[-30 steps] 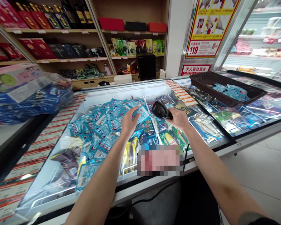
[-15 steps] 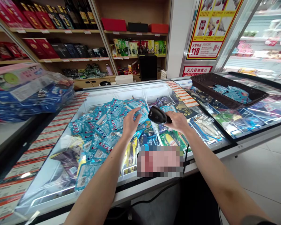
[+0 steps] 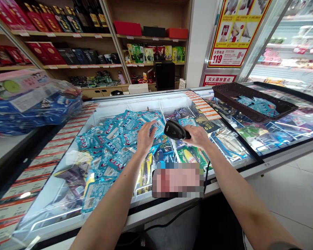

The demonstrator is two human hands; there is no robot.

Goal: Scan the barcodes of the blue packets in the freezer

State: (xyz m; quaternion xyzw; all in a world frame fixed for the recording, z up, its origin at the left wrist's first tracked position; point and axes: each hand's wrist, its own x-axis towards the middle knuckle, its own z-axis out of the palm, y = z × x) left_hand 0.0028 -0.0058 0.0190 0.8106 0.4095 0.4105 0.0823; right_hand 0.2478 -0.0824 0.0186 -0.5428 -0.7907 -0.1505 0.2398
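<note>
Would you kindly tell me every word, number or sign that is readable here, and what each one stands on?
"火警电话": on the yellow-and-red poster
"119": on the same poster, below those words
"灭火器放置点": on the small sign beneath the poster
Too small or blurred to read: the lettering on the blue packets, the mark on the black scanner, and the price strips on the freezer.

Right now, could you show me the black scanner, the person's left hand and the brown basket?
black scanner (image 3: 175,130): head view, middle of its body
left hand (image 3: 145,136): head view, back of the hand
brown basket (image 3: 229,92): head view, bare part of its inside
</note>
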